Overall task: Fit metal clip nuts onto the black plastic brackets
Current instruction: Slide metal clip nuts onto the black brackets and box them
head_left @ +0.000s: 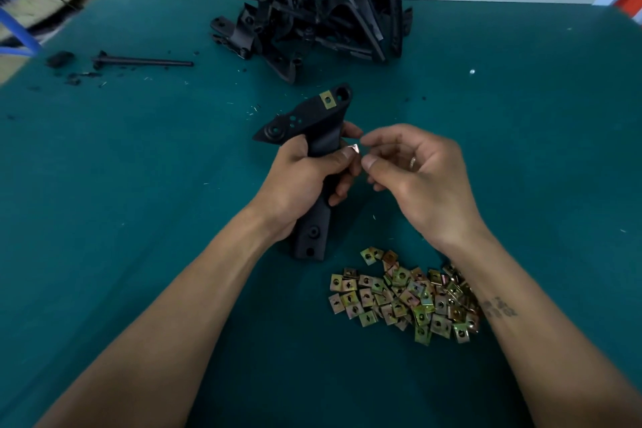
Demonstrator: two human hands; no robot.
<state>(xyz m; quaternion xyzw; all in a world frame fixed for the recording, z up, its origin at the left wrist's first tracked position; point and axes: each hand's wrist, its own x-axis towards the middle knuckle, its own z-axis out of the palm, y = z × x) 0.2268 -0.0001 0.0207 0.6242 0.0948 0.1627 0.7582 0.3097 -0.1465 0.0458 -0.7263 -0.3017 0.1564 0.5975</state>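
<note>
Mid-frame, left hand (305, 170) is gripping the stiff black bracket (312, 135) by its stem, thumb pinning a clip nut (353, 148). Right hand (417, 177) is hanging beside it, fingers loosely curled, holding nothing. Spare nuts (403, 295) are sitting lower right; they're probably light and springy, so pinch them by the edges

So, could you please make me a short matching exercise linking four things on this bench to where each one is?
Things:
1. bracket pile
2. loose clip nuts
3. fitted clip nut
4. black rod

Places:
A. far left of the table
B. near side, by the right forearm
C. far side, at the wall
D. top end of the held bracket

Pairs: 1-C, 2-B, 3-D, 4-A
</note>
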